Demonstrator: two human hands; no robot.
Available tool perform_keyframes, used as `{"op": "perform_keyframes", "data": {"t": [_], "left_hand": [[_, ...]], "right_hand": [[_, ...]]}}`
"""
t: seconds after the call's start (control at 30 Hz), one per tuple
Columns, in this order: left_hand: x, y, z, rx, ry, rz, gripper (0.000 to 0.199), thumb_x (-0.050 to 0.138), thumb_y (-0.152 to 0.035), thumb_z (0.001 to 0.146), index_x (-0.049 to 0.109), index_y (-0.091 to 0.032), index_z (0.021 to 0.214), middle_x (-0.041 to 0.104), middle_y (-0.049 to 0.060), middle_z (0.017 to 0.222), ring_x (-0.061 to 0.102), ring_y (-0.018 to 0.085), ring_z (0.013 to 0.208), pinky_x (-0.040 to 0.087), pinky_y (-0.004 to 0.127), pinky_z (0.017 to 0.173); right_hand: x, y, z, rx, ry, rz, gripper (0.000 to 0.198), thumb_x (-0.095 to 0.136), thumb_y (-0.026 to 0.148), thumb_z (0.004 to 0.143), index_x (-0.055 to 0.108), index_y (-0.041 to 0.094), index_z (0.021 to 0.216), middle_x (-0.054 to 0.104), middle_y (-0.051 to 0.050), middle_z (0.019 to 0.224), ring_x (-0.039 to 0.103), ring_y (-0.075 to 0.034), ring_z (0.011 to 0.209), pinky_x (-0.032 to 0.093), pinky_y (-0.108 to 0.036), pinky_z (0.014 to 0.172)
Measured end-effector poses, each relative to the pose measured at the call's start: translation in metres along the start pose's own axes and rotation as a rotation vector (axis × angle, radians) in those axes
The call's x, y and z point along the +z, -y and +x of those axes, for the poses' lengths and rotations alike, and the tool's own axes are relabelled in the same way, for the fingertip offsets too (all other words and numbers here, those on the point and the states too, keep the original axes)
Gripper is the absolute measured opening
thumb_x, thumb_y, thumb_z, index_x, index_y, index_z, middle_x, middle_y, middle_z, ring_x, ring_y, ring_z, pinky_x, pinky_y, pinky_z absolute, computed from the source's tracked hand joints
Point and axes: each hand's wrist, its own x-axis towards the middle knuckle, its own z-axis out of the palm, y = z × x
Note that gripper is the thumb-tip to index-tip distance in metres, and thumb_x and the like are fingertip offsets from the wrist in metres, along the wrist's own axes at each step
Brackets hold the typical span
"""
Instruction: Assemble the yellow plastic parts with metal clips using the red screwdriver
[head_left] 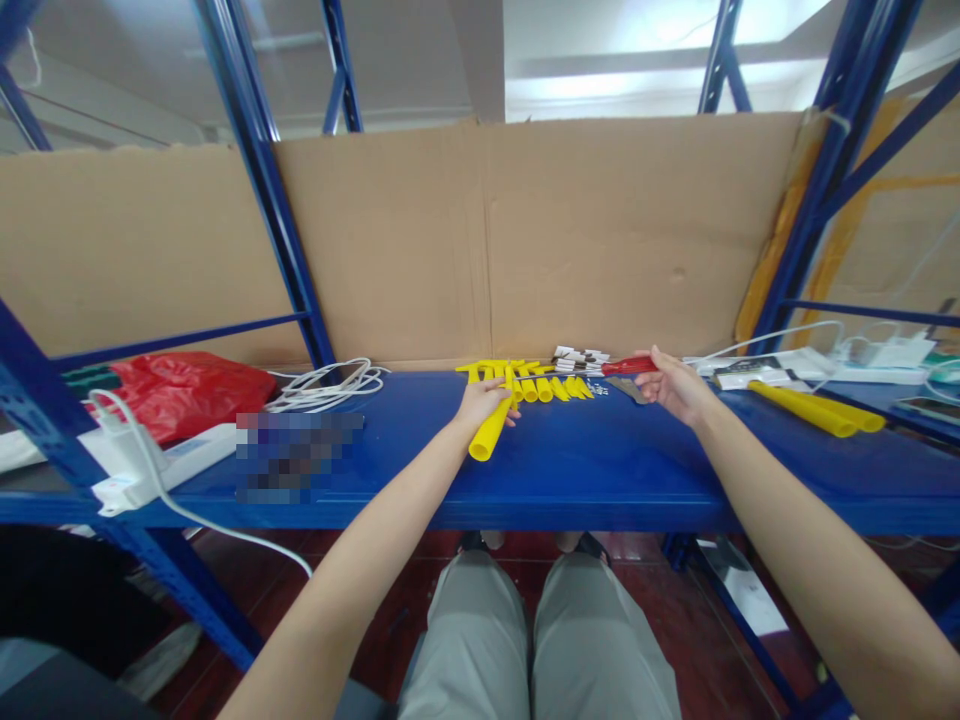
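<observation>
My left hand (pixel 480 402) is closed around a yellow plastic tube (pixel 491 432), whose hollow end points down toward me. In my right hand (pixel 673 388) is a screwdriver (pixel 628 367), gripped by its red handle. Its metal shaft reaches left to the upper part of the tube; whether the tip touches it I cannot tell. Behind the hands lies a row of yellow plastic pieces (pixel 544 388), with small white bits (pixel 598 389) at its right end. Black-and-white pieces (pixel 581 358) lie beyond them. A flat greyish piece (pixel 628 389) rests beneath the screwdriver handle.
On the blue shelf (pixel 585 480), a red plastic bag (pixel 191 390), coiled white cable (pixel 334 385), power strip (pixel 172 465) and blurred-out item (pixel 296 455) lie left. Two yellow tubes (pixel 810 408) lie right. Cardboard (pixel 525 240) closes the back; blue posts (pixel 262 190) flank it.
</observation>
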Motion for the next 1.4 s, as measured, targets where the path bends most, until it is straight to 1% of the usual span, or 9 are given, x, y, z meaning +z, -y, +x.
{"op": "perform_keyframes", "data": {"t": [0.2,0.3,0.4,0.5,0.63,0.8,0.97,1.1,1.4], "left_hand": [[-0.002,0.001,0.003,-0.015,-0.004,-0.017,0.058,0.052,-0.004,0.089,0.039,-0.006,0.145,0.071,0.013,0.083,0.065,0.014,0.049,0.054,0.025,0.05],[-0.002,0.0,0.002,-0.021,-0.008,-0.017,0.058,0.052,-0.004,0.089,0.038,-0.006,0.145,0.07,0.011,0.078,0.064,0.014,0.048,0.053,0.023,0.049],[-0.001,-0.001,0.002,-0.017,-0.01,-0.008,0.057,0.051,-0.003,0.089,0.039,-0.005,0.145,0.071,0.012,0.079,0.065,0.014,0.048,0.054,0.024,0.049],[-0.002,0.0,0.002,-0.011,-0.014,0.0,0.057,0.051,-0.003,0.088,0.039,-0.005,0.145,0.072,0.014,0.084,0.066,0.015,0.05,0.055,0.025,0.05],[-0.001,0.0,0.002,-0.008,-0.01,0.007,0.056,0.051,-0.003,0.088,0.041,-0.005,0.144,0.072,0.014,0.085,0.066,0.015,0.051,0.055,0.025,0.051],[0.0,0.0,0.001,0.001,-0.008,0.009,0.055,0.05,-0.002,0.088,0.042,-0.005,0.143,0.071,0.013,0.084,0.064,0.014,0.049,0.054,0.024,0.048],[-0.001,0.001,0.002,-0.001,0.001,0.012,0.055,0.05,-0.003,0.089,0.041,-0.005,0.143,0.071,0.013,0.083,0.064,0.013,0.049,0.054,0.023,0.048],[-0.001,0.002,0.003,-0.003,0.001,0.008,0.056,0.052,-0.005,0.089,0.041,-0.006,0.143,0.071,0.014,0.084,0.065,0.013,0.049,0.053,0.022,0.046],[0.0,0.0,-0.001,0.018,0.003,0.022,0.059,0.056,-0.007,0.087,0.041,-0.009,0.145,0.068,0.017,0.102,0.063,0.012,0.046,0.049,0.022,0.041]], "right_hand": [[-0.007,-0.003,0.003,-0.01,0.137,0.015,0.012,0.059,0.029,0.088,0.062,0.02,0.096,0.072,-0.002,0.066,0.062,-0.013,0.048,0.048,-0.022,0.046],[-0.006,-0.002,0.002,-0.025,0.114,0.02,0.009,0.06,0.027,0.088,0.061,0.019,0.087,0.071,-0.003,0.065,0.06,-0.011,0.047,0.046,-0.021,0.044],[-0.003,-0.002,0.001,-0.062,0.071,-0.018,0.015,0.064,0.03,0.087,0.059,0.018,0.078,0.069,-0.002,0.06,0.056,-0.01,0.043,0.045,-0.019,0.043],[0.0,-0.002,0.0,-0.09,0.031,-0.059,0.024,0.065,0.037,0.086,0.055,0.019,0.074,0.066,0.0,0.055,0.054,-0.009,0.04,0.045,-0.018,0.043],[0.002,-0.004,0.001,-0.074,-0.016,-0.089,0.034,0.062,0.049,0.086,0.051,0.02,0.071,0.062,0.0,0.049,0.053,-0.009,0.038,0.044,-0.018,0.04],[0.004,-0.006,0.001,-0.054,-0.036,-0.099,0.034,0.064,0.049,0.084,0.051,0.019,0.073,0.064,-0.002,0.051,0.054,-0.01,0.037,0.043,-0.019,0.038],[0.004,-0.004,0.0,-0.054,-0.037,-0.109,0.033,0.062,0.051,0.085,0.058,0.018,0.086,0.064,-0.001,0.051,0.054,-0.01,0.035,0.044,-0.019,0.037],[0.004,-0.001,-0.001,-0.023,-0.034,-0.124,0.036,0.058,0.052,0.087,0.062,0.016,0.088,0.063,-0.001,0.048,0.053,-0.01,0.033,0.043,-0.019,0.035],[0.001,-0.001,0.001,-0.027,-0.033,-0.09,0.04,0.054,0.055,0.088,0.064,0.016,0.09,0.064,-0.001,0.049,0.053,-0.011,0.033,0.044,-0.02,0.036]]}}
